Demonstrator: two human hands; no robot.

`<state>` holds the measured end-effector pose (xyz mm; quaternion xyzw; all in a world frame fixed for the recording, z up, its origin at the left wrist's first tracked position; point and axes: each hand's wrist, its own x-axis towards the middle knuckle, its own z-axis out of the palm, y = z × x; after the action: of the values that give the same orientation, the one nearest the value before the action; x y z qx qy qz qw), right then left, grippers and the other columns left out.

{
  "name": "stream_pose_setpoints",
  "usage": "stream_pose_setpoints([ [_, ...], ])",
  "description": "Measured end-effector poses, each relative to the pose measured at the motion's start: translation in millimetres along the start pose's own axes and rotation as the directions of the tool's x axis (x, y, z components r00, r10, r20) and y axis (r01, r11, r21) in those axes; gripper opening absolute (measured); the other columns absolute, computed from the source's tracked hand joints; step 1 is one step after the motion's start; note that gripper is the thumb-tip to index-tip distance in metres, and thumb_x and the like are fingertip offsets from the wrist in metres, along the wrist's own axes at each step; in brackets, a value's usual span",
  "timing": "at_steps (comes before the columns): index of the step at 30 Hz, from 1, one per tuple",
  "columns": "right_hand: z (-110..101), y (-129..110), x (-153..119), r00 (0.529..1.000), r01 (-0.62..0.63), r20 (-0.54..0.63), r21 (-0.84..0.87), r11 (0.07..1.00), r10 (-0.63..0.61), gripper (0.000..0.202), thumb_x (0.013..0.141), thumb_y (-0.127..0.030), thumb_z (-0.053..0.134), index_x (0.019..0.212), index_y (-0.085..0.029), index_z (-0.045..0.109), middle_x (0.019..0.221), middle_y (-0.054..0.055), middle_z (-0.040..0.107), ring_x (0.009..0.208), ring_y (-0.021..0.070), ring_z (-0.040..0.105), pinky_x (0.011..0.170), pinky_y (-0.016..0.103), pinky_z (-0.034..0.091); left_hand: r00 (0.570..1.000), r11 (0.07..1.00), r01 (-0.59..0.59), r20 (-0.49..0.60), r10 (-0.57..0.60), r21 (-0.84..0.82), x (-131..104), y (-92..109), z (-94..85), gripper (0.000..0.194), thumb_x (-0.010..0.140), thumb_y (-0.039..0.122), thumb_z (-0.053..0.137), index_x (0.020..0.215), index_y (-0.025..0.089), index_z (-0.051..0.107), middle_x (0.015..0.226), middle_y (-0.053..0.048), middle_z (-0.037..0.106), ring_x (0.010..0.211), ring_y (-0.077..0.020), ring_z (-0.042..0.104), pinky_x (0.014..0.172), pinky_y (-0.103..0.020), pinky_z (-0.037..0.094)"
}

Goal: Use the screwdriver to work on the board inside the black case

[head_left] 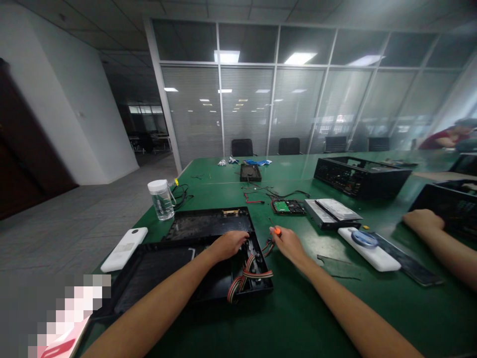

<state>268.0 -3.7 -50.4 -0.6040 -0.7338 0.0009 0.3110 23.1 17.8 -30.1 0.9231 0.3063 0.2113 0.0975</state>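
An opened black metal case [160, 268] lies on the green table, with ribbon-like striped cables [257, 273] coming out at its right end. My left hand [231, 244] is over the case's right part, its fingers closed at the inner edge; what they hold, if anything, is hidden. Just right of the case, my right hand [285, 241] grips a screwdriver with an orange handle [277, 231], its thin shaft pointing up and away. Behind my left hand lies a black panel [208, 223] with a small brass-coloured part.
A water bottle [161, 201] and a white power bank [124, 249] stand or lie at left. Beyond are a hard drive [287, 207], a silver drive box [331, 213] and a black computer case [361, 176]. Another person's hand [424, 221] is at right.
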Motion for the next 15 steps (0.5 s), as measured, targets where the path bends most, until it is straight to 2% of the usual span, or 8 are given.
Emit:
stream_pose_setpoints([
  [3, -0.7, 0.2, 0.3, 1.0, -0.012, 0.009, -0.014, 1.0, 0.012, 0.042, 0.09, -0.045, 0.028, 0.067, -0.02, 0.053, 0.063, 0.003, 0.06, 0.058, 0.0146, 0.054, 0.054, 0.023, 0.03, 0.998, 0.999, 0.035, -0.05, -0.035, -0.008, -0.7, -2.4, 1.1, 0.025, 0.087, 0.02, 0.044, 0.112, 0.017, 0.05, 0.099, -0.005, 0.062, 0.089, -0.0152, 0.058, 0.081, -0.023, 0.043],
  [7, -1.7, -0.5, 0.7, 0.999, -0.043, -0.016, -0.043, 0.998, 0.043, 0.039, 0.09, -0.043, 0.029, 0.069, -0.021, 0.053, 0.063, 0.002, 0.059, 0.059, 0.0151, 0.054, 0.054, 0.023, 0.03, 0.996, 0.999, 0.05, -0.069, -0.049, 0.021, 1.7, -7.9, 7.0, 0.017, 0.086, 0.022, 0.048, 0.094, 0.017, 0.062, 0.091, -0.005, 0.066, 0.084, -0.0159, 0.061, 0.078, -0.024, 0.044],
  [10, -2.5, 1.3, 3.4, 0.994, -0.103, -0.024, -0.035, 0.994, 0.102, 0.035, 0.088, -0.04, 0.033, 0.07, -0.021, 0.055, 0.063, 0.004, 0.06, 0.06, 0.0163, 0.056, 0.055, 0.024, 0.03, 0.994, 0.998, 0.057, -0.094, -0.054, 0.023, 4.7, -11.4, 13.5, 0.019, 0.085, 0.022, 0.049, 0.091, 0.017, 0.066, 0.092, -0.005, 0.068, 0.085, -0.0164, 0.062, 0.08, -0.025, 0.044],
  [15, -6.4, 11.6, 12.8, 0.975, -0.224, 0.04, 0.179, 0.958, 0.22, 0.02, 0.078, -0.04, 0.05, 0.074, -0.021, 0.054, 0.069, 0.003, 0.06, 0.063, 0.016, 0.055, 0.055, 0.024, 0.034, 0.998, 1.0, 0.003, -0.061, -0.002, 0.018, 4.6, -12.5, 15.5, 0.022, 0.086, 0.02, 0.047, 0.094, 0.016, 0.067, 0.094, -0.005, 0.068, 0.087, -0.0153, 0.061, 0.082, -0.024, 0.044],
])
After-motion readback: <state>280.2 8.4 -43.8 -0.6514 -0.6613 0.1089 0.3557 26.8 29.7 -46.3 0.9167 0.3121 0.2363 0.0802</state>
